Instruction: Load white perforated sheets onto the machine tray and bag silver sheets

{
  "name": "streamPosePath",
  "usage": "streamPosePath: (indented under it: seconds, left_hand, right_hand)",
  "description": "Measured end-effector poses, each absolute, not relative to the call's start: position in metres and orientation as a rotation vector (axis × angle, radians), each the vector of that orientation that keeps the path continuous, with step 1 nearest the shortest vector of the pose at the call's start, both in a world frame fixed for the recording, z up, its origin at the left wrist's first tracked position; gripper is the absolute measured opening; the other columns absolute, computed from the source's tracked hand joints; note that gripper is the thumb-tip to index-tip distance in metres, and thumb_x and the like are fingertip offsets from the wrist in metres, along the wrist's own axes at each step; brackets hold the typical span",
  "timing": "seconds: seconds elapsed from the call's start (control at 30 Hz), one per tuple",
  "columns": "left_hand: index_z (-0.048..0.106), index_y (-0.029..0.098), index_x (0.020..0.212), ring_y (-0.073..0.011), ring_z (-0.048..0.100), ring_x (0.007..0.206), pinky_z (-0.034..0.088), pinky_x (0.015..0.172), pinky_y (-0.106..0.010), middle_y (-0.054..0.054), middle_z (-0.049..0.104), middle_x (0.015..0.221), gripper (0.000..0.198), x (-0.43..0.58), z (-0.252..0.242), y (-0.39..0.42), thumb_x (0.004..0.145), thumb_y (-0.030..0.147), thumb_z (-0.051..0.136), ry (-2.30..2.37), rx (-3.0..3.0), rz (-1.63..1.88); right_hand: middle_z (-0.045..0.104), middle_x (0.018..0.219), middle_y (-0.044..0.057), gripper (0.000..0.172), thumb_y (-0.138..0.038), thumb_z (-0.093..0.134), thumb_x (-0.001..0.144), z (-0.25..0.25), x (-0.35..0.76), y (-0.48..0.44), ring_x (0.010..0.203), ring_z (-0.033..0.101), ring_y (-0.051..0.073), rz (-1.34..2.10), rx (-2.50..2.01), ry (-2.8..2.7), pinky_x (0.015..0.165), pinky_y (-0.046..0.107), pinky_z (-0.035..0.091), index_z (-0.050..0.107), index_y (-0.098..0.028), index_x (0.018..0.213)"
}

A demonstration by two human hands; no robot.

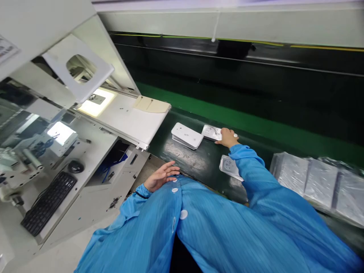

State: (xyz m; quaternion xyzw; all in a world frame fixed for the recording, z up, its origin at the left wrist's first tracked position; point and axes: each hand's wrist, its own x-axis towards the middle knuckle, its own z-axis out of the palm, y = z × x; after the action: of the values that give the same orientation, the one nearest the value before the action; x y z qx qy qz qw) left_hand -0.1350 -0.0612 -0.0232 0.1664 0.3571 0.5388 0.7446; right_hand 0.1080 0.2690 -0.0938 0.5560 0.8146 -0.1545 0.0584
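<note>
two bare hands show from blue buttoned sleeves, and they sit well apart. the right hand [227,137] reaches out over the dark green conveyor belt [199,161] and rests on the near right end of a white faceplate [211,132] lying flat there. its fingers are bent onto the plate, though i cannot tell whether they clamp it. just left of that plate, almost touching it, is a small stack of white plates [187,135]. another socket plate [229,167] with its holes showing lies nearer, partly under the right forearm. the left hand [161,176] hangs loose by the coat front, fingers spread and holding nothing. a label [5,49] on the machine housing at top left is too blurred to read. a black keyboard [48,203] and mouse [75,166] sit on the machine's console, and clear-wrapped bundles [313,182] line the belt's right side.
</note>
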Motion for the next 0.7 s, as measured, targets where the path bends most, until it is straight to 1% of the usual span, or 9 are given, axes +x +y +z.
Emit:
streamPosePath:
  seconds: [0.17, 0.23, 0.3, 0.37, 0.43, 0.47, 0.57, 0.63, 0.7]
  left_hand:
    - [0.055, 0.022, 0.127, -0.0243, 0.059, 0.113, 0.044, 0.093, -0.039, -0.012, 0.061, 0.124, 0.062, -0.136, -0.024, -0.058, 0.069, 0.028, 0.076, 0.757, 0.341, 1.190]
    - [0.055, 0.021, 0.126, -0.0246, 0.060, 0.111, 0.043, 0.093, -0.039, -0.013, 0.061, 0.122, 0.061, -0.137, -0.027, -0.056, 0.069, 0.026, 0.076, 0.749, 0.340, 1.192]
    - [0.056, 0.020, 0.123, -0.0241, 0.061, 0.108, 0.043, 0.092, -0.039, -0.013, 0.062, 0.119, 0.057, -0.138, -0.030, -0.052, 0.070, 0.026, 0.075, 0.747, 0.334, 1.197]
    - [0.056, 0.019, 0.121, -0.0230, 0.061, 0.105, 0.042, 0.092, -0.039, -0.012, 0.063, 0.115, 0.054, -0.138, -0.033, -0.049, 0.071, 0.026, 0.074, 0.743, 0.328, 1.194]
    - [0.056, 0.019, 0.121, -0.0221, 0.062, 0.103, 0.042, 0.091, -0.039, -0.012, 0.063, 0.113, 0.053, -0.138, -0.034, -0.045, 0.071, 0.025, 0.074, 0.730, 0.334, 1.182]
    - [0.056, 0.019, 0.121, -0.0218, 0.062, 0.102, 0.042, 0.091, -0.039, -0.012, 0.063, 0.113, 0.054, -0.138, -0.034, -0.043, 0.071, 0.025, 0.074, 0.721, 0.343, 1.173]
    - [0.057, 0.018, 0.121, -0.0215, 0.063, 0.101, 0.043, 0.091, -0.038, -0.012, 0.064, 0.112, 0.053, -0.142, -0.032, -0.039, 0.071, 0.024, 0.074, 0.698, 0.375, 1.159]
    - [0.058, 0.017, 0.119, -0.0217, 0.064, 0.099, 0.044, 0.091, -0.038, -0.013, 0.065, 0.110, 0.053, -0.147, -0.031, -0.039, 0.070, 0.024, 0.075, 0.716, 0.369, 1.168]
    - [0.060, 0.016, 0.116, -0.0221, 0.066, 0.096, 0.045, 0.089, -0.038, -0.012, 0.067, 0.106, 0.052, -0.154, -0.032, -0.042, 0.067, 0.023, 0.076, 0.811, 0.315, 1.192]
  right_hand:
    - [0.054, 0.114, 0.028, 0.052, -0.046, 0.072, 0.073, -0.079, 0.109, 0.269, 0.111, 0.048, 0.043, -0.412, 1.682, 2.517, 0.076, 0.057, 0.044, 0.059, -0.008, 0.106]
    - [0.047, 0.125, 0.034, 0.045, -0.037, 0.069, 0.077, -0.072, 0.103, 0.263, 0.119, 0.043, 0.044, -0.348, 1.659, 2.621, 0.082, 0.056, 0.043, 0.060, -0.004, 0.106]
    - [0.043, 0.133, 0.033, 0.037, -0.028, 0.061, 0.083, -0.066, 0.087, 0.249, 0.125, 0.040, 0.040, -0.307, 1.567, 2.765, 0.093, 0.053, 0.041, 0.060, -0.004, 0.110]
    - [0.051, 0.130, 0.024, 0.032, -0.023, 0.051, 0.087, -0.063, 0.062, 0.225, 0.124, 0.045, 0.031, -0.314, 1.382, 2.915, 0.101, 0.045, 0.039, 0.060, -0.008, 0.114]
    - [0.057, 0.126, 0.017, 0.033, -0.025, 0.046, 0.090, -0.067, 0.033, 0.198, 0.121, 0.049, 0.026, -0.336, 1.170, 3.026, 0.104, 0.039, 0.039, 0.060, -0.013, 0.117]
    - [0.056, 0.130, 0.016, 0.037, -0.026, 0.047, 0.089, -0.070, 0.019, 0.185, 0.124, 0.047, 0.027, -0.333, 1.095, 3.063, 0.106, 0.039, 0.038, 0.058, -0.012, 0.121]
    - [0.047, 0.140, 0.022, 0.048, -0.021, 0.044, 0.087, -0.084, -0.010, 0.162, 0.134, 0.037, 0.036, -0.282, 1.045, 3.107, 0.107, 0.050, 0.035, 0.050, -0.004, 0.131]
    - [0.048, 0.138, 0.025, 0.049, -0.015, 0.038, 0.087, -0.092, -0.017, 0.159, 0.132, 0.039, 0.038, -0.252, 1.064, 3.106, 0.103, 0.054, 0.037, 0.050, -0.001, 0.132]
    - [0.051, 0.135, 0.025, 0.047, -0.013, 0.035, 0.087, -0.097, -0.016, 0.163, 0.128, 0.045, 0.037, -0.230, 1.063, 3.107, 0.101, 0.052, 0.041, 0.053, -0.001, 0.128]
